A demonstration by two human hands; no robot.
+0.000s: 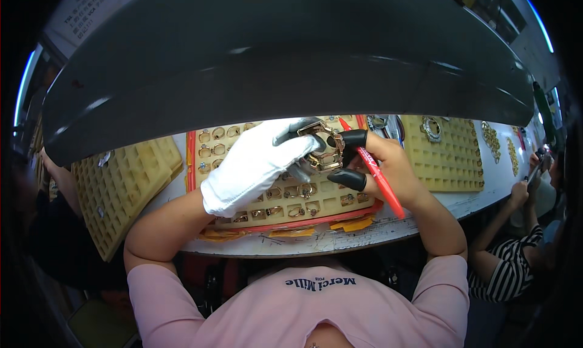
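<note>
My left hand [252, 160], in a white glove, is closed on a gold-coloured metal jewellery piece [331, 164] with an open frame and link-like parts; its exact kind is hard to make out. On the right, my right hand [395, 166] wears black covers on its thumb and a finger. A red marker pen [388, 193] lies slantwise in its grip, while the black-covered fingertip meets the piece's right side. Both hands are above a cream ring tray [328, 205] with a red edge. Rings with stones [296, 212] sit in its slots, partly hidden by my hands.
A broad dark lamp hood [285, 68] hangs across the far side. Stacked cream slotted trays [130, 190] tilt at the left edge. Another slotted tray [452, 172] at right carries a round silver piece [431, 129]. Gold chains [490, 143] lie beyond it, near a person in striped sleeves [507, 269].
</note>
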